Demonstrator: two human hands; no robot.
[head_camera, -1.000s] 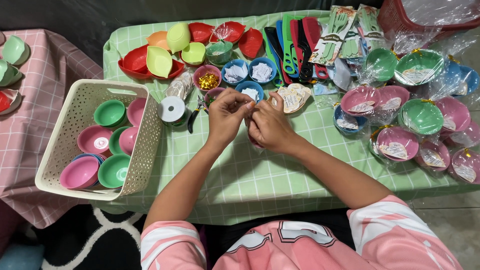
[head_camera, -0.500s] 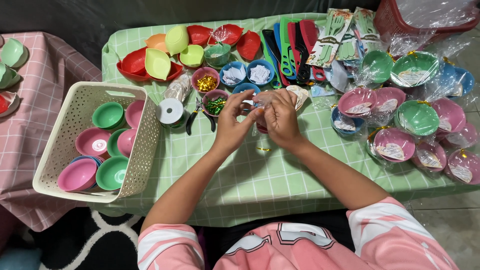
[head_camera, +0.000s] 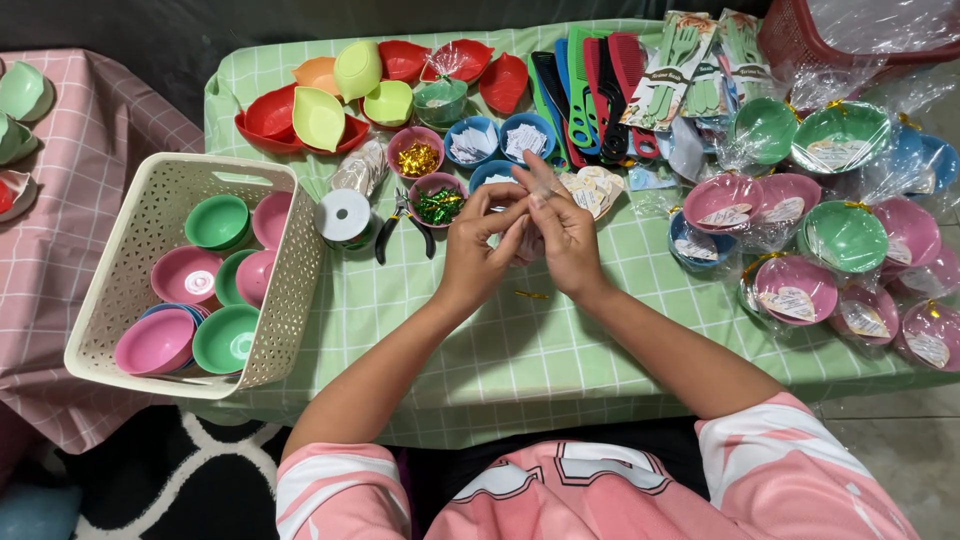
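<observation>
My left hand (head_camera: 478, 252) and my right hand (head_camera: 566, 238) meet fingertip to fingertip over the green checked tablecloth (head_camera: 500, 350). Together they pinch a small pale, clear piece (head_camera: 527, 242), too small to make out. Just beyond the fingers stand small bowls: a pink one with gold bits (head_camera: 418, 157), a pink one with green bits (head_camera: 436, 205), and blue ones with white slips (head_camera: 472, 143). A pile of leaf-shaped tags (head_camera: 597, 188) lies by my right hand. On the cloth below the hands is a gold twist tie (head_camera: 531, 295).
A cream basket (head_camera: 290, 290) of pink and green bowls sits at the left. Beside it are a ribbon spool (head_camera: 345, 217) and pliers (head_camera: 404, 225). Wrapped bowls (head_camera: 790, 285) crowd the right. Combs (head_camera: 590, 90) and red leaf dishes (head_camera: 275, 112) line the back.
Both hands stayed joined and shifted slightly right, uncovering the bowl of green bits. My right fingers lifted over the left fingertips.
</observation>
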